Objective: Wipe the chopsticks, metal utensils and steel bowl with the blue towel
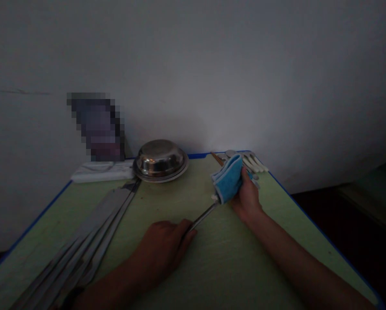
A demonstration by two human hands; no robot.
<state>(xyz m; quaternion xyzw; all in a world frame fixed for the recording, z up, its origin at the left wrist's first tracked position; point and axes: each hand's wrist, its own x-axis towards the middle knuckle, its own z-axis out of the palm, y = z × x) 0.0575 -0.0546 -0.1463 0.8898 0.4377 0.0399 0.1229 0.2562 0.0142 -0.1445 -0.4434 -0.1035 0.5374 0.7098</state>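
Note:
My left hand (169, 243) is closed around the near end of a slim metal handle (206, 215), low over the table. The far end of this long-handled utensil goes into a folded blue cloth (228, 181) with pale edging, so its head is hidden. On the cloth's right side, my right hand (247, 193) grips it around the utensil, thumb on top. Just behind the right hand lie several spoons with white handles (253, 162) and brown chopsticks (217, 158), partly covered by the cloth.
An upturned shiny metal bowl (160, 159) rests on a plate at the table's back edge. Several long flat grey strips (92, 228) lie along the left side. A white flat case (102, 171) stands before a pixelated upright object (98, 129). The green table (147, 206) meets a wall.

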